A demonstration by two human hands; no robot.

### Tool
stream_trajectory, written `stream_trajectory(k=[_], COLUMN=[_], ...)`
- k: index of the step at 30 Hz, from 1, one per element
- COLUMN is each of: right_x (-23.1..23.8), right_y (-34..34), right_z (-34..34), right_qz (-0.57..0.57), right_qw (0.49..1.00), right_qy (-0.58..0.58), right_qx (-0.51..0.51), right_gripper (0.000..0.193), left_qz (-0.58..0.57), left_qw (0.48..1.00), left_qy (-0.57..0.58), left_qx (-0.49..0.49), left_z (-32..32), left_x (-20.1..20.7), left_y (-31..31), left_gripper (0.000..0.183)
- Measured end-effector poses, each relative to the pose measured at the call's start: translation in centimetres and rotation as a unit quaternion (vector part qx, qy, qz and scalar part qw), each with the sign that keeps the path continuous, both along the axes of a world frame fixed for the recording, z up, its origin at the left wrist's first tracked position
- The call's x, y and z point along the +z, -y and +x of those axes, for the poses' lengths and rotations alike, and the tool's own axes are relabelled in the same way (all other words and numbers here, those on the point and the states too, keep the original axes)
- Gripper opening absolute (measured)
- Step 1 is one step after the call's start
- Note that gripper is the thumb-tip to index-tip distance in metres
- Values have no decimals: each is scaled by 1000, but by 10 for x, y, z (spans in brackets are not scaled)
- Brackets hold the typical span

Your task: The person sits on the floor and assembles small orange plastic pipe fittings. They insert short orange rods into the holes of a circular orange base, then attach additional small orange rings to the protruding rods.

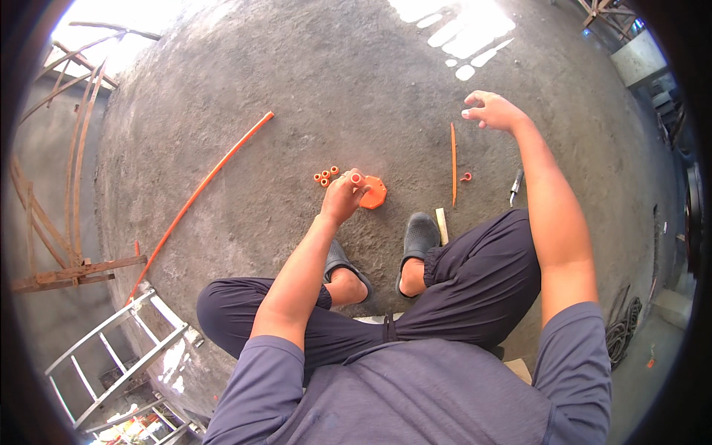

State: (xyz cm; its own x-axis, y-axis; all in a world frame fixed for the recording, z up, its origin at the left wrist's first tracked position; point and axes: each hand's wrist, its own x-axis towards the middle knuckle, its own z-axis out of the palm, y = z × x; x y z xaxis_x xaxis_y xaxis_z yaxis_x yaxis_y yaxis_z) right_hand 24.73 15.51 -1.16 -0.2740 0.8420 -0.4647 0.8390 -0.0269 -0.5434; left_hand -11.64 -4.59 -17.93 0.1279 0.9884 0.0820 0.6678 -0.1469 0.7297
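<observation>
My left hand is closed around a small orange pipe fitting, whose round open end faces up. Right beside it is an orange octagonal junction box, partly covered by the fingers; I cannot tell whether they touch it. Several more orange fittings stand clustered on the concrete just left of this hand. Out to the right, my right hand is raised with its fingers apart and curved, nothing visible in them. Below it lie a thin straight orange strip and a single orange fitting.
A long orange pipe curves across the floor at left, near an aluminium ladder and wooden framing. A dark-handled tool and a short wood piece lie by my right foot. Coiled cable sits far right.
</observation>
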Motion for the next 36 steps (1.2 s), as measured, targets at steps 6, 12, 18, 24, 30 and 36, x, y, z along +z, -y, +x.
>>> stream_trajectory(k=[6,12,18,24,30,36], right_x=[-15,-10,-15,-5,-14,-33], right_y=[1,4,2,23,84,115], right_z=[14,5,-9,-61,-157,-186], right_qz=[-62,-57,-23,116,174,178], right_qw=[996,997,999,968,919,911], right_qy=[41,45,24,59,-49,-55], right_qx=[-43,-31,32,215,350,367], right_gripper=[54,55,52,44,33,22], left_qz=[11,-20,-11,-29,-30,-10], left_qw=[999,997,998,997,998,998], left_qy=[-41,-70,-60,-65,-50,-53], left_qx=[-8,26,32,34,39,41], left_z=[8,8,3,4,6,5], left_x=[-4,-1,-4,-2,5,1], left_y=[2,2,3,2,5,6], left_gripper=[26,29,29,29,27,21])
